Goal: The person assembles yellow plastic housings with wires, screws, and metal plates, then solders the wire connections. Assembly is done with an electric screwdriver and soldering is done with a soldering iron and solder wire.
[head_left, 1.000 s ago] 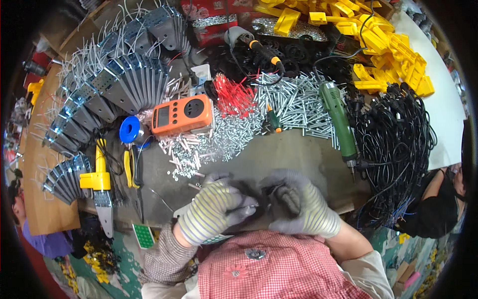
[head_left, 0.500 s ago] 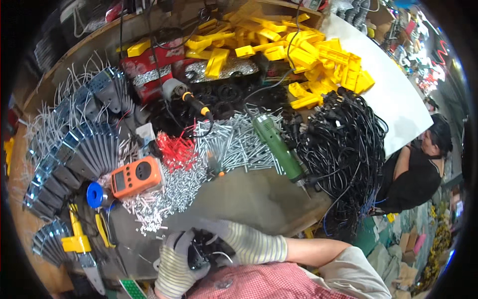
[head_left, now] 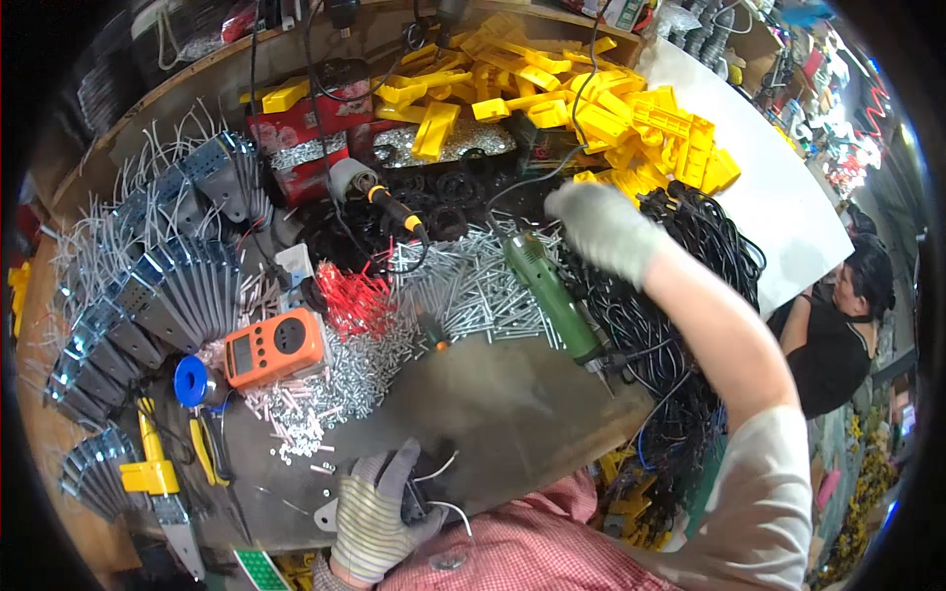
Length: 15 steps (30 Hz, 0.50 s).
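Observation:
My left hand (head_left: 379, 517), in a grey-and-cream striped glove, holds a grey metal bracket (head_left: 413, 506) at the table's front edge. White wires stick out of the bracket, and the palm and fingers cover much of it. My right hand (head_left: 603, 229), in the same kind of glove, is stretched far forward over the left side of a heap of black cables (head_left: 670, 295). Motion blurs its fingers, so whether they grip anything does not show. Just left of it lie a green electric screwdriver (head_left: 552, 295) and a pile of long screws (head_left: 463, 286).
Yellow plastic housings (head_left: 631, 118) are heaped at the back. Metal brackets with wires (head_left: 177, 286) line the left side. An orange meter (head_left: 276, 347), a blue solder spool (head_left: 191, 382), yellow-handled pliers (head_left: 205, 448) and a soldering iron (head_left: 394, 209) lie around. A co-worker (head_left: 838, 325) sits at right.
My right hand has left the bracket by my left hand and swung forward and right to the black cables. My left hand stays near the front edge with the bracket, its fingers spread more.

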Available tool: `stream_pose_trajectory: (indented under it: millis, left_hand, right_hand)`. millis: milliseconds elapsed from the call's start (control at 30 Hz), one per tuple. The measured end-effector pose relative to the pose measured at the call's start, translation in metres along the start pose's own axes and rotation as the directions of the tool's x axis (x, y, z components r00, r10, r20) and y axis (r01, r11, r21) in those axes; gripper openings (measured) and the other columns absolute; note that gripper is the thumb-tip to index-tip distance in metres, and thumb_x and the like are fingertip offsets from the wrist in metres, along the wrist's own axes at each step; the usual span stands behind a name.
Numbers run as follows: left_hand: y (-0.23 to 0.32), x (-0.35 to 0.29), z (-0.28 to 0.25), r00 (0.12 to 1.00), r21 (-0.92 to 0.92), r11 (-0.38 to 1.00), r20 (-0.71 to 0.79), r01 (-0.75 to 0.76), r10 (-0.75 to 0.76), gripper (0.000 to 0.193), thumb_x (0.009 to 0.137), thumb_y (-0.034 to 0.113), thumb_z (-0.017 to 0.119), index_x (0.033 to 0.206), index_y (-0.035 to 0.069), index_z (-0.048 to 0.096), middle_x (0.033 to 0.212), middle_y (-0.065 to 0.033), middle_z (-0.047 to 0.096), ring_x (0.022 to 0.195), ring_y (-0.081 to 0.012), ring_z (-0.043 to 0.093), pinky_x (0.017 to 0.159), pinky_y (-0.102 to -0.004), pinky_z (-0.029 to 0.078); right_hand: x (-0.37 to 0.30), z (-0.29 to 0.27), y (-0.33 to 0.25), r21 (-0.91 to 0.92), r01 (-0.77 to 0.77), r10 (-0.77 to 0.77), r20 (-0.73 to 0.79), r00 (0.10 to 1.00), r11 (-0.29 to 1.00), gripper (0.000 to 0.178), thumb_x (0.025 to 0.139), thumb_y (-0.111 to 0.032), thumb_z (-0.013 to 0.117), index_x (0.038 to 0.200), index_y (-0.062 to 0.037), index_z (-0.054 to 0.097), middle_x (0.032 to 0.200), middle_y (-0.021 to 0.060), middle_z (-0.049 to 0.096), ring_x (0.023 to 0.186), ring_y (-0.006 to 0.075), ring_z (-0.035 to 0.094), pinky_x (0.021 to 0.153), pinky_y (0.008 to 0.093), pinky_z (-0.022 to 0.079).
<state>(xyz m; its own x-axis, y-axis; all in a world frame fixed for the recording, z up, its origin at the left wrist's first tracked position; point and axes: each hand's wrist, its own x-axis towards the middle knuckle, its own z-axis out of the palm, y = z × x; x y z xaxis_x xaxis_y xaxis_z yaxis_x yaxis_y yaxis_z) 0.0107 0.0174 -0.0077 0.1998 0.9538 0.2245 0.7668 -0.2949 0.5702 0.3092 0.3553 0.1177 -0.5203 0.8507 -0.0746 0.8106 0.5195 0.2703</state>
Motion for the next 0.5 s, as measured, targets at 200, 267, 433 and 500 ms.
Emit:
stream_pose_trajectory:
  millis: [200, 267, 433, 500]
  left_hand:
    - [0.006, 0.012, -0.007, 0.999, -0.039, 0.999, 0.043, -0.006, 0.008, 0.100, 0.061, 0.035, 0.099, 0.148, 0.009, 0.058, 0.126, -0.0131, 0.065, 0.114, -0.0359, 0.062, 0.102, -0.0490, 0.050]
    - [0.004, 0.014, -0.007, 0.999, -0.051, 0.999, 0.035, -0.015, 0.017, 0.099, 0.061, 0.035, 0.099, 0.148, 0.009, 0.059, 0.126, -0.0130, 0.065, 0.114, -0.0362, 0.062, 0.101, -0.0489, 0.050]
    - [0.002, 0.011, -0.009, 0.998, -0.046, 0.999, 0.058, -0.012, 0.015, 0.093, 0.070, 0.042, 0.093, 0.151, 0.010, 0.058, 0.125, -0.0161, 0.063, 0.114, -0.0364, 0.063, 0.102, -0.0513, 0.049]
    - [0.000, 0.013, -0.010, 0.996, -0.047, 0.999, 0.086, -0.003, 0.007, 0.096, 0.071, 0.045, 0.093, 0.152, 0.009, 0.057, 0.127, -0.0192, 0.062, 0.115, -0.0385, 0.063, 0.103, -0.0529, 0.049]
  right_hand:
    - [0.092, 0.140, 0.125, -0.462, -0.202, 0.368, 0.303, 0.879, 0.863, 0.048, 0.106, -0.023, 0.052, 0.151, -0.0105, 0.065, 0.155, 0.0141, 0.064, 0.136, 0.0303, 0.067, 0.110, 0.0491, 0.054]
    - [0.093, 0.154, 0.161, -0.478, -0.231, 0.416, 0.327, 0.848, 0.848, 0.049, 0.106, -0.027, 0.054, 0.151, -0.0118, 0.066, 0.158, 0.0122, 0.062, 0.138, 0.0291, 0.066, 0.111, 0.0488, 0.054]
    - [0.082, 0.083, 0.115, -0.400, -0.327, 0.422, 0.177, 0.889, 0.856, 0.031, 0.097, -0.019, 0.067, 0.123, -0.0125, 0.083, 0.133, 0.0158, 0.077, 0.121, 0.0322, 0.076, 0.096, 0.0455, 0.062]
    - [0.052, 0.033, 0.077, -0.276, -0.280, 0.318, 0.100, 0.943, 0.919, 0.026, 0.091, -0.013, 0.070, 0.114, -0.0081, 0.082, 0.124, 0.0204, 0.078, 0.116, 0.0377, 0.076, 0.092, 0.0477, 0.063]
